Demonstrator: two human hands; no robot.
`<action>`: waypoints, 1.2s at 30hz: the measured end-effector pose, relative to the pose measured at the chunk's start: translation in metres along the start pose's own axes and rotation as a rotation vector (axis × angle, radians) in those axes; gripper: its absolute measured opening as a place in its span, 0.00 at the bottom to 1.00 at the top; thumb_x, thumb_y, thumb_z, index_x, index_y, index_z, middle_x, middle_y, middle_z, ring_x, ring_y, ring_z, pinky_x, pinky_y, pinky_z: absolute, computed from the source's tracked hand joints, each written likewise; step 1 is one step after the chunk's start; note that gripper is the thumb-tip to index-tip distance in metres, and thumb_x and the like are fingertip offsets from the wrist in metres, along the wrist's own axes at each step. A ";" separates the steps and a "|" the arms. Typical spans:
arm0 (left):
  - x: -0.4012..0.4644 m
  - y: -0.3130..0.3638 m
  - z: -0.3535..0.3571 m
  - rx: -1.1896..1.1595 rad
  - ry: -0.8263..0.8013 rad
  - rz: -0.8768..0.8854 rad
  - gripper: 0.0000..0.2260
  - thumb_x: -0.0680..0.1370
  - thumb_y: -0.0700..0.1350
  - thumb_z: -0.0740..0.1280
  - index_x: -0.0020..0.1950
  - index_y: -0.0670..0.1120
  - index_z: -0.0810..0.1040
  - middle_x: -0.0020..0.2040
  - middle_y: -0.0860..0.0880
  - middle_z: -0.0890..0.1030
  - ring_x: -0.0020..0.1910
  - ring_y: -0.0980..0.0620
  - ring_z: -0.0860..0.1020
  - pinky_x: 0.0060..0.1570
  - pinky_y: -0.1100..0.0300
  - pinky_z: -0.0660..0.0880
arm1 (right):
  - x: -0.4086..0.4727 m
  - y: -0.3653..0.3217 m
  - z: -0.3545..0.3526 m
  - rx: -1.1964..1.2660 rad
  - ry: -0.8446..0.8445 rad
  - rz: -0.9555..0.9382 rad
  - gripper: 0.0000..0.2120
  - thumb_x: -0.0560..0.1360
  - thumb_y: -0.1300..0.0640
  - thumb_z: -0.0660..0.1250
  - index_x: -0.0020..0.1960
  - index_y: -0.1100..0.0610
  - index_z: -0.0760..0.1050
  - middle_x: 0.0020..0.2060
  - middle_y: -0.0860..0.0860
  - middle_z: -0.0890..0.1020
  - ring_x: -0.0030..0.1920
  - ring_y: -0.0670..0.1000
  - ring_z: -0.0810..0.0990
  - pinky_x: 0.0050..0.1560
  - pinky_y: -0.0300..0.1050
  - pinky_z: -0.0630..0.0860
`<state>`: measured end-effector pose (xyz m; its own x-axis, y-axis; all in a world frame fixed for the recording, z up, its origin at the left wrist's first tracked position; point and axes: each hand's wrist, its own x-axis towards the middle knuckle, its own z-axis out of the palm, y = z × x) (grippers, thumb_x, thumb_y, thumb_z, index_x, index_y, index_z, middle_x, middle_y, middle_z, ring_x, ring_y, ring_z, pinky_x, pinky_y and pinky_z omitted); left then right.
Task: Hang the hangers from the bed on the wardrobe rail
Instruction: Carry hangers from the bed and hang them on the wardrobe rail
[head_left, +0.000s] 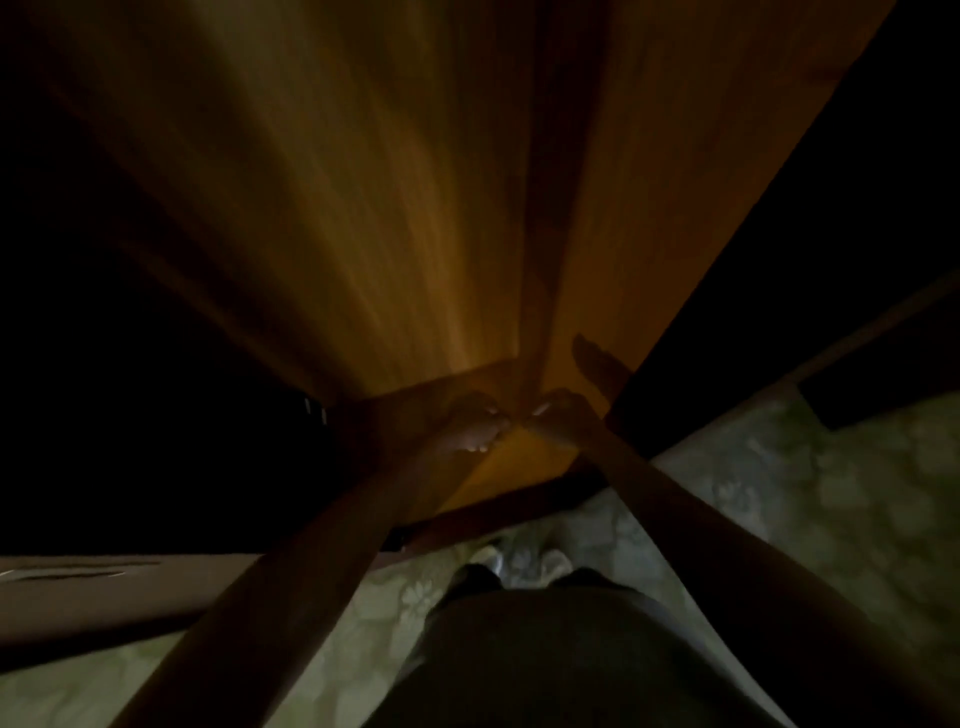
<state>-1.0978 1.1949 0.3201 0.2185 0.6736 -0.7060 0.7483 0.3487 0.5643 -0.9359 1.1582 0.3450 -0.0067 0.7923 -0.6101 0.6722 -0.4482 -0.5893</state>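
Both hands, left hand (475, 428) and right hand (558, 410), meet at the wardrobe doors (395, 234); grip indiscernible. I judge poor light risks fumbling the doors.

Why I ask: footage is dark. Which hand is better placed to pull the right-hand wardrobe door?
Probably right: the right hand is at that door's inner edge; the left hand is across the seam.

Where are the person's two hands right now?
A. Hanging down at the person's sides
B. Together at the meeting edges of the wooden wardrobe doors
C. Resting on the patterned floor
B: the left hand and right hand reach forward and meet at the seam of the wardrobe doors.
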 end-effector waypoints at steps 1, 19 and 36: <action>0.015 -0.021 0.006 0.058 -0.024 0.009 0.10 0.83 0.50 0.65 0.46 0.46 0.77 0.39 0.49 0.79 0.32 0.56 0.77 0.25 0.65 0.73 | 0.004 0.013 0.011 -0.016 -0.011 0.019 0.16 0.77 0.52 0.70 0.60 0.60 0.80 0.60 0.56 0.82 0.61 0.56 0.80 0.63 0.53 0.75; 0.037 -0.083 0.150 0.934 -0.609 0.196 0.10 0.81 0.46 0.67 0.40 0.47 0.79 0.28 0.53 0.78 0.24 0.60 0.74 0.24 0.68 0.68 | -0.158 0.174 0.214 0.728 0.266 0.797 0.10 0.76 0.51 0.69 0.50 0.54 0.86 0.47 0.50 0.86 0.51 0.50 0.82 0.47 0.39 0.71; -0.199 -0.178 0.438 1.739 -1.068 0.642 0.13 0.82 0.45 0.63 0.44 0.40 0.82 0.38 0.45 0.84 0.31 0.51 0.78 0.29 0.63 0.73 | -0.372 0.148 0.547 1.738 0.982 1.368 0.09 0.75 0.52 0.69 0.45 0.56 0.85 0.39 0.52 0.86 0.43 0.54 0.85 0.49 0.49 0.82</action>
<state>-0.9994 0.7135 0.1726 0.3246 -0.3263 -0.8878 -0.0234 -0.9411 0.3374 -1.2386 0.5706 0.1953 0.2653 -0.4588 -0.8480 -0.9603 -0.0472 -0.2749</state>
